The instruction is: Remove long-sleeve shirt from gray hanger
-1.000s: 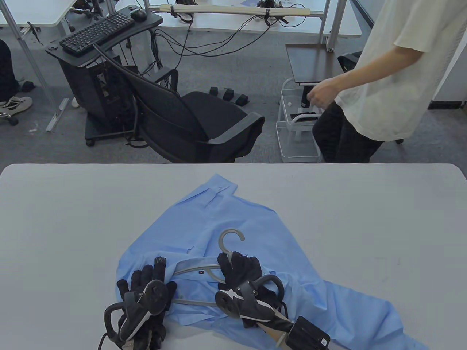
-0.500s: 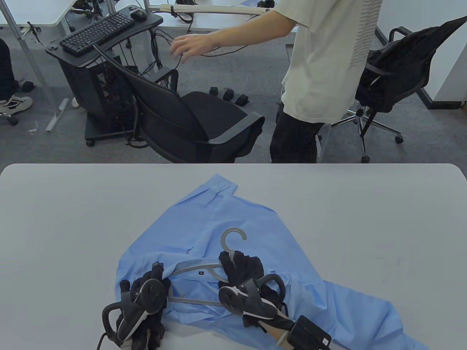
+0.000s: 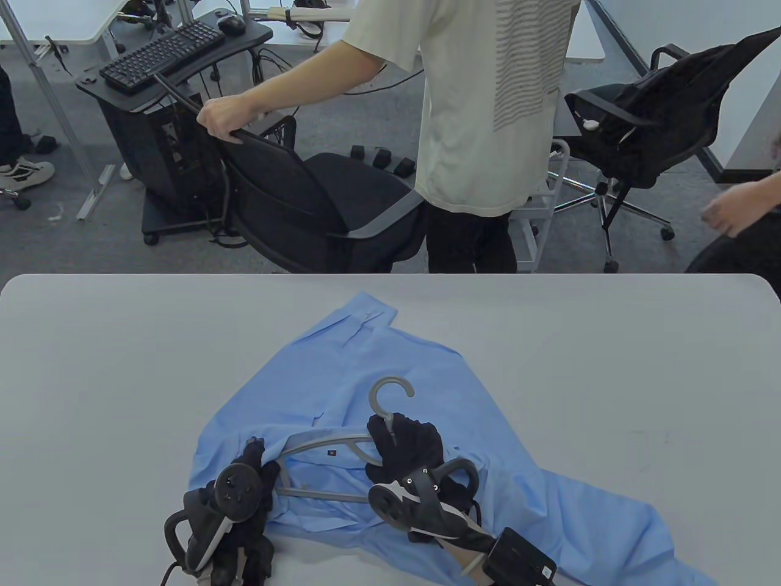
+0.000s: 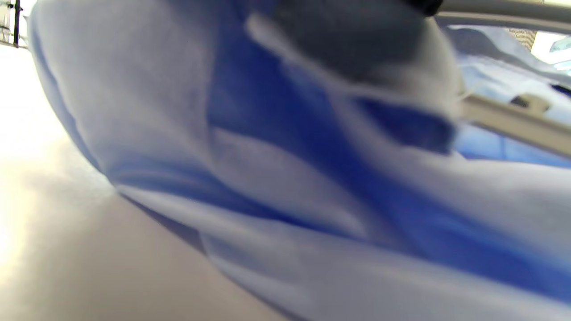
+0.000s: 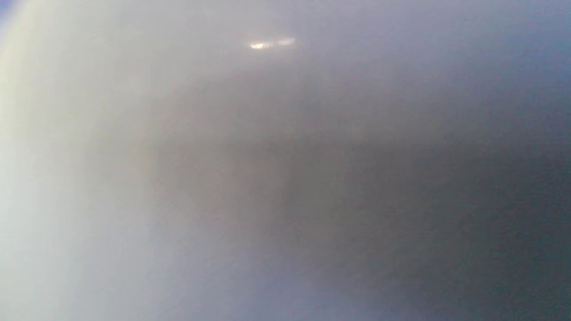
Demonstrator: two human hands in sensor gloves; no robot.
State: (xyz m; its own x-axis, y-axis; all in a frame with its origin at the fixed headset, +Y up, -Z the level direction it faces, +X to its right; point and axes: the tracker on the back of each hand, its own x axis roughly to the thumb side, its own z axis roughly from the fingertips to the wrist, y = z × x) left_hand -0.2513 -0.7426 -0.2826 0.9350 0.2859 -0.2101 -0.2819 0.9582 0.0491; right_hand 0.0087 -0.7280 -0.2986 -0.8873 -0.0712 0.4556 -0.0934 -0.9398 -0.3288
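The gray hanger (image 3: 341, 455) is lying on the blue long-sleeve shirt (image 3: 427, 390) on the worktop (image 3: 91, 366). The right hand (image 3: 406, 448) is gripping the hanger's neck, while the left hand (image 3: 247, 482) is now pinching cloth beside its left end, where earlier it lay flat, so that shoulder is probably coming free.
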